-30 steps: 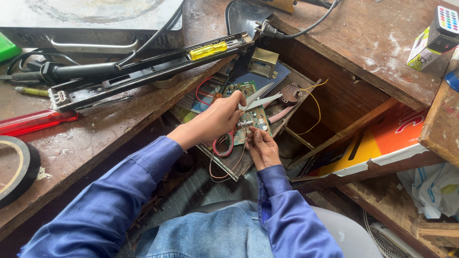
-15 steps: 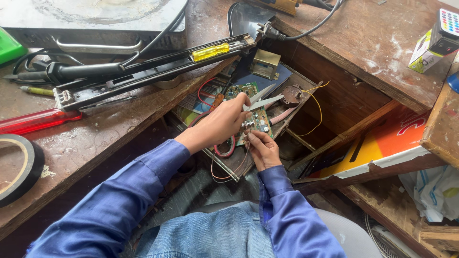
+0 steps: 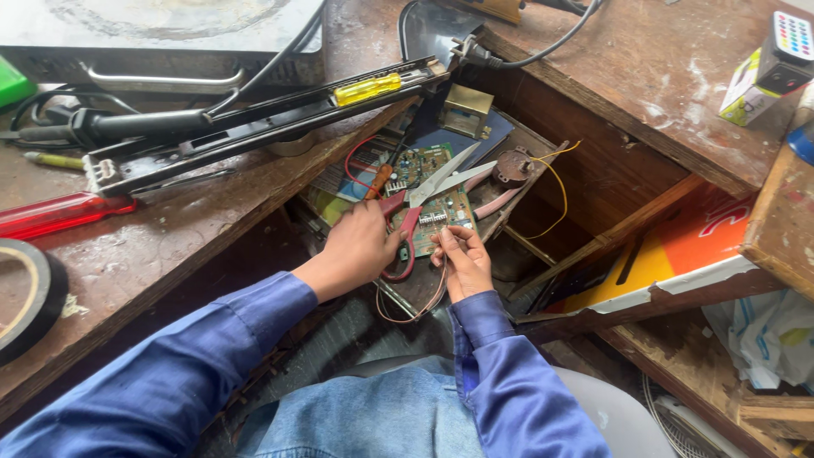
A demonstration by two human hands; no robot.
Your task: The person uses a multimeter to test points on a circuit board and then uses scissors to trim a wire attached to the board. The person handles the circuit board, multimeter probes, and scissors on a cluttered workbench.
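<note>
My left hand (image 3: 358, 246) grips red-handled scissors (image 3: 424, 199), their blades parted and pointing up-right over a green circuit board (image 3: 432, 191). The board rests on a flat panel in an open wooden drawer. My right hand (image 3: 462, 259) sits just right of the scissor handles, pinching thin wires (image 3: 420, 301) that loop down toward my lap. A red wire (image 3: 352, 161) and a yellow wire (image 3: 555, 182) run off the board. Both sleeves are blue.
On the wooden bench at left lie a black metal rail (image 3: 246, 127) with a yellow-handled screwdriver (image 3: 366, 88), a red-handled tool (image 3: 59, 214), a roll of black tape (image 3: 25, 297) and black cables. A small box and remote (image 3: 767, 64) sit at the right.
My left hand has slid down and left, baring the red scissor handles. The right hand stays by the wires.
</note>
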